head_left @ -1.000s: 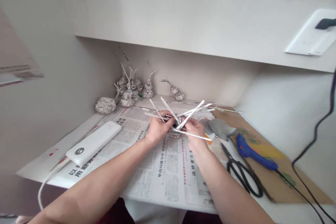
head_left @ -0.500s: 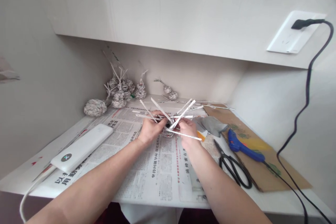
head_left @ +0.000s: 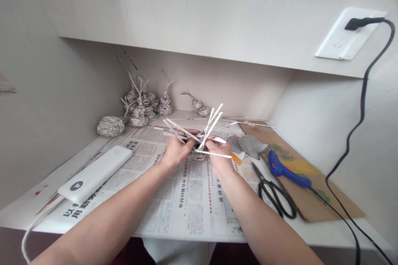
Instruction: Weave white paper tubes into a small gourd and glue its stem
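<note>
Between my two hands sits a small woven paper basket (head_left: 199,156), low over the newspaper, with several rolled-paper strips fanning out from its rim. My left hand (head_left: 178,149) is closed on the basket's left side, its thumb at the rim. On the right, my right hand (head_left: 220,152) pinches the paper strips (head_left: 213,126) that stand up at that side. One strip juts out across the right fingers. The hands hide much of the basket's wall, and its opening looks dark.
Black scissors (head_left: 275,192) and a blue glue gun (head_left: 287,172) lie at the right, the gun on cardboard (head_left: 323,198). A grey cloth (head_left: 253,146) is nearby. At the left lies a white power bank (head_left: 96,174). Woven paper gourds (head_left: 139,114) stand at the back left. Newspaper (head_left: 174,211) covers the table.
Some strips at the right have swung to stand more upright and closer together. My right hand has shifted slightly, and the view has moved a little.
</note>
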{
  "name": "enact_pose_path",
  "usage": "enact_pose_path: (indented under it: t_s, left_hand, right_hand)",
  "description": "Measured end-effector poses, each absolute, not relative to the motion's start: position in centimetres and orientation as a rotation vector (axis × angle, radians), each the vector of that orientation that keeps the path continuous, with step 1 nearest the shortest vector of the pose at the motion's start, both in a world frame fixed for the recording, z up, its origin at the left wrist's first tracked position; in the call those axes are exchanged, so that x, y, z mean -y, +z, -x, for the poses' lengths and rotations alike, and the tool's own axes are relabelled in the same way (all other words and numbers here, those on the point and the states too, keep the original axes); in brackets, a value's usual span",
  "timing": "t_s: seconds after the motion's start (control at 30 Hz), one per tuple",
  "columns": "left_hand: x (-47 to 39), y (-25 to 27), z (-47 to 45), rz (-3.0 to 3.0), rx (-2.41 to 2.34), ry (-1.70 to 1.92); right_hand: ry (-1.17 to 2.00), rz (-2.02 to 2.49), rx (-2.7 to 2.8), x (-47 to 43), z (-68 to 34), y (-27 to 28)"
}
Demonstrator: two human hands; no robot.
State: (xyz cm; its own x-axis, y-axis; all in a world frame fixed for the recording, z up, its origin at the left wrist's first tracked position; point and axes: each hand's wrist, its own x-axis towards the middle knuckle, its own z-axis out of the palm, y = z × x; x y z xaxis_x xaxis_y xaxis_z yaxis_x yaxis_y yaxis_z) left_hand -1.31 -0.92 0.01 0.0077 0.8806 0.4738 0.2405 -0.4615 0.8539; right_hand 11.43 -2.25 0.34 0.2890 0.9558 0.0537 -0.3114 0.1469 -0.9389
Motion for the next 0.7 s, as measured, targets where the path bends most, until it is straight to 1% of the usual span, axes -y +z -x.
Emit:
enact_pose_path:
  t_s: [0.27, 0.37, 0.47, 0.7]
  left_hand:
    - [0.5, 0.3, 1.5, -1.724, -1.122, 1.370]
    - [0.6, 0.6, 1.6, -1.778, -1.110, 1.341]
    - [0.7, 0.5, 1.6, -1.808, -1.129, 1.359]
    - [0.3, -0.2, 1.7, -1.823, -1.126, 1.442]
  right_hand:
    - [1.023, 0.973, 0.944, 1.7, -11.8, -0.9]
    - [0.936, 1.011, 1.067, 1.6, -12.1, -1.0]
    - [0.833, 1.024, 1.196, 1.8, -12.3, -0.7]
    - [0.791, 1.040, 1.318, 2.8, -12.3, 0.4]
